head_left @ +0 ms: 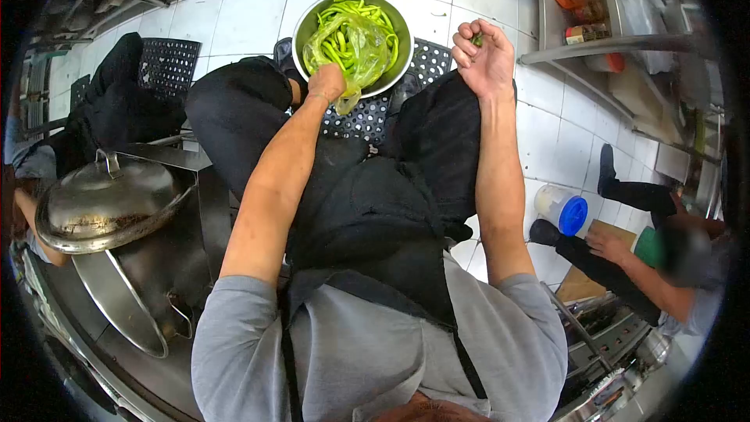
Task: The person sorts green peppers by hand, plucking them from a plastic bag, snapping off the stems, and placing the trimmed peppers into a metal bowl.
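A steel bowl (398,22) full of green chili peppers (373,17) stands on the tiled floor between my knees. A clear plastic bag (351,48) of peppers lies in it. My left hand (326,80) reaches down to the bowl's near rim and grips the bag's edge. My right hand (486,51) is raised over my right knee, its fingers pinched on a small green pepper piece (476,39). I sit wearing a black apron (367,211) and a grey shirt.
A steel lid (105,203) and wok (125,305) sit at my left. Black perforated crates (168,62) lie on the floor. At right a seated person (648,266) works near a blue-lidded container (564,209); shelves with jars (582,0) stand beyond.
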A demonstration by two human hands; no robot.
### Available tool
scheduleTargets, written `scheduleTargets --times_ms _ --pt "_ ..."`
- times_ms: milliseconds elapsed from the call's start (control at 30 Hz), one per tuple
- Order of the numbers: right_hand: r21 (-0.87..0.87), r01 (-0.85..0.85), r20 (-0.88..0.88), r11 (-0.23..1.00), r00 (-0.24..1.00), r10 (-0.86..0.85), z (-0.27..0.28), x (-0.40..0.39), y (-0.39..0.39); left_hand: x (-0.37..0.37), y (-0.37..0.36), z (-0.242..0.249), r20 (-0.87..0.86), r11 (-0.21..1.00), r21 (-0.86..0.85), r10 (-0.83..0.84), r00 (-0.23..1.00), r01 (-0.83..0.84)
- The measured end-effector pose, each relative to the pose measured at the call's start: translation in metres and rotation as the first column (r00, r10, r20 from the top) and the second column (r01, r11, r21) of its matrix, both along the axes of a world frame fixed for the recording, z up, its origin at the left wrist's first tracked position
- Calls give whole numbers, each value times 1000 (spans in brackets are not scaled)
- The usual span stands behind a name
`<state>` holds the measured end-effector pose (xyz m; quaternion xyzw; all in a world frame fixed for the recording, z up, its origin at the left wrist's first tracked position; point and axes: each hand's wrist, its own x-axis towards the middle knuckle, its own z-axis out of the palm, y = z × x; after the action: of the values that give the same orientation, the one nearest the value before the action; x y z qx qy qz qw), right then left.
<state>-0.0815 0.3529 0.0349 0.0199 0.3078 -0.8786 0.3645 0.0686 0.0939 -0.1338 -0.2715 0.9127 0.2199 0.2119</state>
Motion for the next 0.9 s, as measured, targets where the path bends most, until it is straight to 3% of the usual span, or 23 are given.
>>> scheduleTargets --times_ms 100,433,533,667,767,800,900 --pt "18 0 -9 1000 1000 0 2 1 -1 -31 1 47 -220 994 23 106 970 -103" --pt "104 12 -28 995 1000 -9 1 -1 -3 -66 -7 -58 -86 991 78 118 989 -111" --pt "132 -6 -23 991 1000 9 3 1 -5 -63 -11 -73 -40 997 76 34 999 -31" --pt "156 -10 -28 988 999 15 4 -4 -8 -50 -19 -57 -170 956 173 265 949 -236" --pt "166 1 -54 986 999 8 2 -5 -9 -49 -33 -90 -308 855 225 517 798 -467" --pt "169 4 -64 986 998 7 3 -4 -9 -49 -34 -92 -397 852 174 520 756 -495" --pt "149 -5 -97 989 995 19 7 0 -11 -54 -41 -26 -475 845 323 534 699 -427"
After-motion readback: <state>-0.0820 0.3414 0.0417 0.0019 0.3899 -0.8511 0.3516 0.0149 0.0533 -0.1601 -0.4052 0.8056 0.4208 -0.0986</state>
